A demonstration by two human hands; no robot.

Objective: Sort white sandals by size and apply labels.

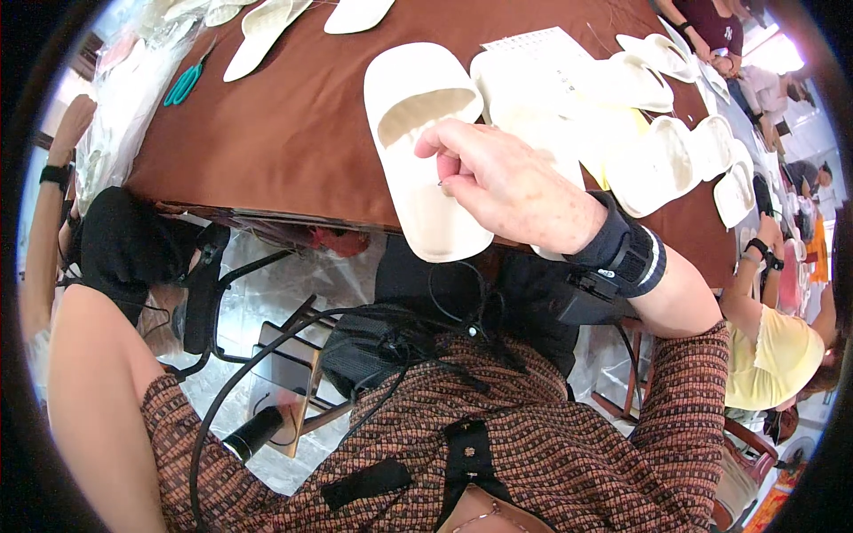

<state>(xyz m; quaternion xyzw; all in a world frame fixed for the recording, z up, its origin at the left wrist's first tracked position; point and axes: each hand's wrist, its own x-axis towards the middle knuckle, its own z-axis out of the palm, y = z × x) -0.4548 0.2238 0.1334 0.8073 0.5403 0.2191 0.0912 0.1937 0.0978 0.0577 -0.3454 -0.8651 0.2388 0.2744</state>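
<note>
A cream slide slipper [404,80] lies at the table's front edge, its heel end overhanging the edge and its strap end pointing away from me. My right hand [524,191], with a black band on its wrist, is over the slipper's right side, just short of the strap opening. Its fingers are curled and closed in a pinch. A tiny dark tip shows by the thumb, too small to name. My left arm [98,391] is bent at the left and runs out through the lower edge, so my left hand is out of view.
More cream slippers [657,164] crowd the brown-covered table [267,133] at right, around a spiral-bound pad [533,53]. Teal-handled scissors [184,84] and clear plastic [133,98] lie at left. Another person's arm [44,222] rises at far left; other people sit at right. A black cable [213,417] crosses my lap.
</note>
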